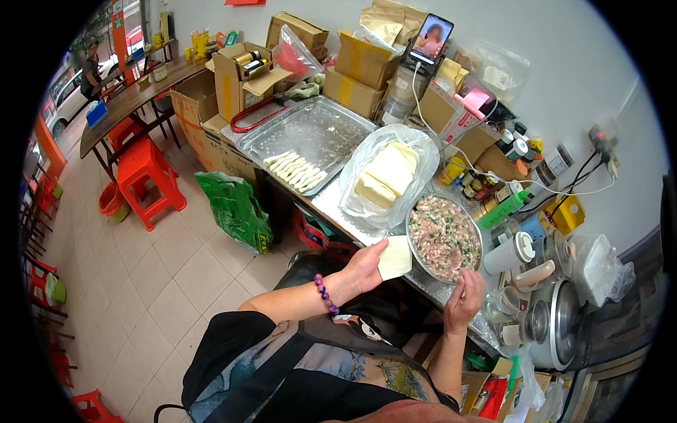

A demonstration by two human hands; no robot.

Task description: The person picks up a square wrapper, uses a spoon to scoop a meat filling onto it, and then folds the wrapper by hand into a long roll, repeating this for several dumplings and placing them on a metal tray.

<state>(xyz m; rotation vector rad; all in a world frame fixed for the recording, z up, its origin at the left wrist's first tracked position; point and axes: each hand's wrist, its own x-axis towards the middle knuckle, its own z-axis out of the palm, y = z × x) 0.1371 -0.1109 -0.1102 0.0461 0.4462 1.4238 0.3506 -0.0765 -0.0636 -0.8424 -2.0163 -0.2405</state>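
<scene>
Wrapper: a pale square dough wrapper (395, 258) lies flat on the left hand, just left of the filling bowl at centre frame; its corners point up-right and down-left, so the diagonal runs toward the bowl.
Room: tiled floor fills the left of the frame, with red plastic stools (148, 180) and a long wooden table (134, 95) at upper left; a white wall runs across the upper right.
Surface: a metal-topped counter (331, 204) runs diagonally from upper centre to lower right, crowded with cardboard boxes, jars and cables.
Tray: a large steel tray (310, 134) sits at upper centre, holding a row of folded dumplings (296, 169) near its lower edge.
Wrapper stack: a clear bag (384, 176) just above the bowl holds stacked wrappers.
Bowl: a round metal bowl (444, 240) holds pink minced filling flecked with green.
Left hand: the left hand (367, 266), open palm up, supports the wrapper; a purple bead bracelet is on the wrist.
Right hand: the right hand (465, 299) rests at the bowl's lower rim, fingers curled; whether it pinches anything cannot be told.
</scene>
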